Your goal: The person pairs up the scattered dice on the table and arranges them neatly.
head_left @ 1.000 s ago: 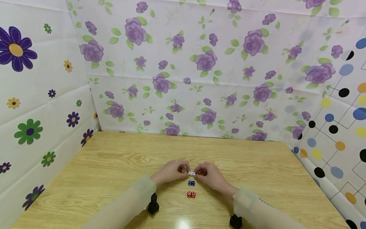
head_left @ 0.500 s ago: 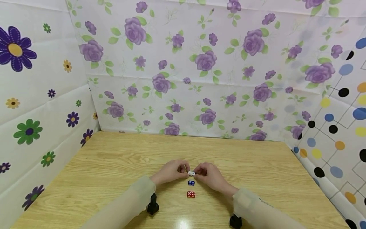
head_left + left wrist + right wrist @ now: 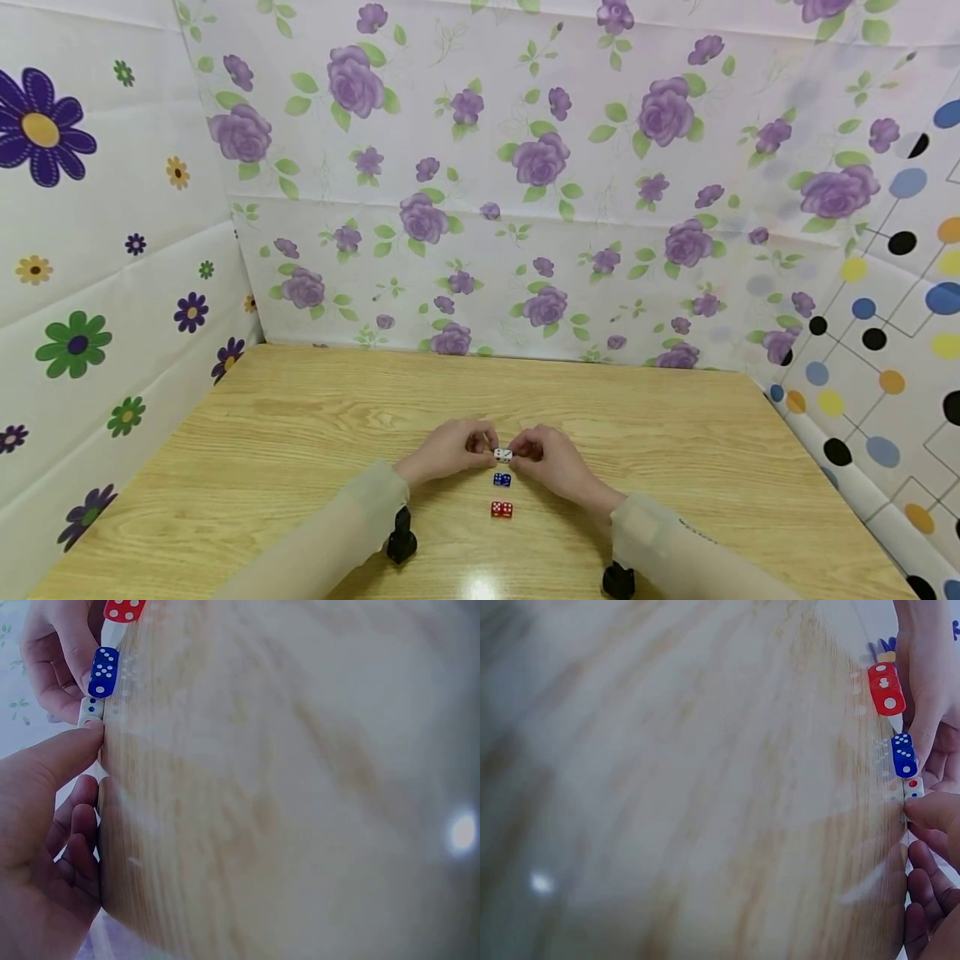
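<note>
Two white dice [image 3: 503, 455] sit side by side on the wooden table, between the hands. My left hand [image 3: 452, 448] pinches the left white die with thumb and forefinger. At the other end, my right hand [image 3: 557, 465] has thumb and forefinger on the right white die. Nearer to me lies a pair of blue dice [image 3: 502, 480], followed by a pair of red dice [image 3: 502, 509]. In the left wrist view, my left thumb covers part of a white die [image 3: 91, 709]. The right wrist view shows the blue dice [image 3: 904, 755] partly in front of the white ones.
Floral cloth [image 3: 480, 275] hangs behind the table [image 3: 322, 392]. Patterned cloths stand along the left and right sides. Black wrist mounts [image 3: 402, 540] are worn below both sleeves.
</note>
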Available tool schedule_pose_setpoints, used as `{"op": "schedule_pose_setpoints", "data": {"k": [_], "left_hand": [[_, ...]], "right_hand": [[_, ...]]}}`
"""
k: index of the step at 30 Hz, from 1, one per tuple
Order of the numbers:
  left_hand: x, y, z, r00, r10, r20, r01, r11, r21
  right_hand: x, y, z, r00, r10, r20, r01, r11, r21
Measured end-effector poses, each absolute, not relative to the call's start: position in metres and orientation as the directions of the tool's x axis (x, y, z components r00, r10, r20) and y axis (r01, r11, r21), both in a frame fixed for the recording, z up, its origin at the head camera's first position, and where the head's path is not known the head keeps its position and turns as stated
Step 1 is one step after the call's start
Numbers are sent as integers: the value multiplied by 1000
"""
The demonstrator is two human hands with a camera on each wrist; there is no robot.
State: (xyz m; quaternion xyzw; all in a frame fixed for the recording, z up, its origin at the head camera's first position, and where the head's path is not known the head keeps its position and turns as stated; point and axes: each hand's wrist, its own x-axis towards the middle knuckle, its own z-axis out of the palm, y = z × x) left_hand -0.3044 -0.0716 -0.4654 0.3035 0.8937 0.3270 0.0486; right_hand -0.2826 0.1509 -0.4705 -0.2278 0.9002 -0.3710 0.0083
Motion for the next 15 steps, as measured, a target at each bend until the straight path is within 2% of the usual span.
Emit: {"op": "schedule_pose_setpoints", "data": {"k": [7, 15], "left_hand": [[-307, -74, -469, -805, 586, 97, 505, 589, 631], [-300, -92, -450, -742, 670, 8, 496, 542, 679]], "right_hand": [[-282, 152, -470, -901, -411, 139, -387, 615, -687], [-275, 157, -470, -879, -446, 169, -439, 618, -652]]}}
